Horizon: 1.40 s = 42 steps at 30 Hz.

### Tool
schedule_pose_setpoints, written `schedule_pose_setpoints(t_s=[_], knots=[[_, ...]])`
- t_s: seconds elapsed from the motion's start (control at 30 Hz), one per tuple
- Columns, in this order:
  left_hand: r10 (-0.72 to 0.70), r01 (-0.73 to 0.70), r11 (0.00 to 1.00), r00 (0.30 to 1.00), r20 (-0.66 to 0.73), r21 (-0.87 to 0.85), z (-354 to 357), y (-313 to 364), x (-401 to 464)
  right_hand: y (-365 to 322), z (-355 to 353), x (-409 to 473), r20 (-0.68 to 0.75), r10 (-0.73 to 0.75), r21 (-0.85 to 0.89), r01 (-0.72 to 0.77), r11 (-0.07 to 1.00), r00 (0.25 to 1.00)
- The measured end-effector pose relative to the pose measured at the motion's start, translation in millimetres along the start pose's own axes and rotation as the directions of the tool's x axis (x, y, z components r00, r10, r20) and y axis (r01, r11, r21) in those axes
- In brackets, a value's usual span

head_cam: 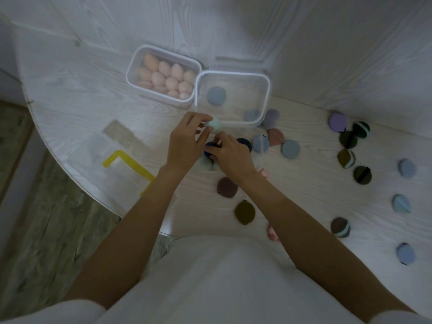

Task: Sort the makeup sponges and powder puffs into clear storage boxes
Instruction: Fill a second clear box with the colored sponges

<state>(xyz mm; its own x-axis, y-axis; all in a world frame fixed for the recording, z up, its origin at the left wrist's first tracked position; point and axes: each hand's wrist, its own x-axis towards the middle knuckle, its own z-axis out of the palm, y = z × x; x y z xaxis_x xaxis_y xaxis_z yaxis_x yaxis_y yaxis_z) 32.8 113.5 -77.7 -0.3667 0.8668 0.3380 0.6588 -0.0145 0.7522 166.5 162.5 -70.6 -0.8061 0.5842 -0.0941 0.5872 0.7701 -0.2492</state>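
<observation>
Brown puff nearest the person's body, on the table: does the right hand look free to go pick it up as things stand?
Probably not at once: the right hand already grips a dark blue puff. The brown puff itself lies uncovered beside the right forearm.

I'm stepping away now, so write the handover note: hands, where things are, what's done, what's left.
Left hand: pinches a mint sponge just short of the right box.
Right hand: rests on dark blue puffs; whether it grips them is unclear.
Left box: filled with pink sponges.
Done: the right box holds two blue puffs.
Left: many puffs lie loose on the table, including a brown puff, an olive puff and the scatter at right.
</observation>
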Motion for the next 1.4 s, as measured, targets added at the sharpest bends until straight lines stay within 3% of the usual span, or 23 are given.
schedule_pose_setpoints(t_s=[0.3,0.53,0.67,0.77,0.83,0.93,1.2,1.3,1.4], knots=[[0.029,-0.041,0.997,0.985,0.168,0.066,6,1,-11,15,0,-13,-0.018,-0.037,0.225,0.040,0.974,0.999],[-0.074,-0.023,0.947,0.955,0.287,0.322,20,6,-9,15,6,-21,-0.067,-0.024,0.323,0.045,0.945,0.997],[-0.207,-0.112,0.834,0.844,0.495,0.540,22,17,10,17,7,-22,-0.058,0.020,0.387,0.004,0.922,0.998],[-0.206,-0.090,0.888,0.800,0.564,0.451,15,16,16,18,7,-22,-0.064,0.047,0.412,-0.017,0.911,0.997],[-0.137,-0.069,0.941,0.817,0.561,0.331,7,12,13,18,5,-23,-0.061,0.045,0.410,-0.016,0.912,0.997],[-0.123,-0.114,0.935,0.784,0.609,0.335,4,10,10,18,4,-25,-0.045,0.019,0.368,-0.001,0.930,0.999],[-0.301,-0.233,0.808,0.627,0.719,0.541,12,22,16,26,5,-37,-0.066,0.040,0.157,-0.029,0.987,0.997],[-0.378,-0.185,0.802,0.577,0.724,0.567,17,24,19,30,9,-37,-0.016,0.058,0.150,-0.055,0.987,0.998],[-0.351,-0.173,0.807,0.628,0.694,0.565,13,27,18,28,7,-35,0.016,0.060,0.189,-0.062,0.980,0.998]])
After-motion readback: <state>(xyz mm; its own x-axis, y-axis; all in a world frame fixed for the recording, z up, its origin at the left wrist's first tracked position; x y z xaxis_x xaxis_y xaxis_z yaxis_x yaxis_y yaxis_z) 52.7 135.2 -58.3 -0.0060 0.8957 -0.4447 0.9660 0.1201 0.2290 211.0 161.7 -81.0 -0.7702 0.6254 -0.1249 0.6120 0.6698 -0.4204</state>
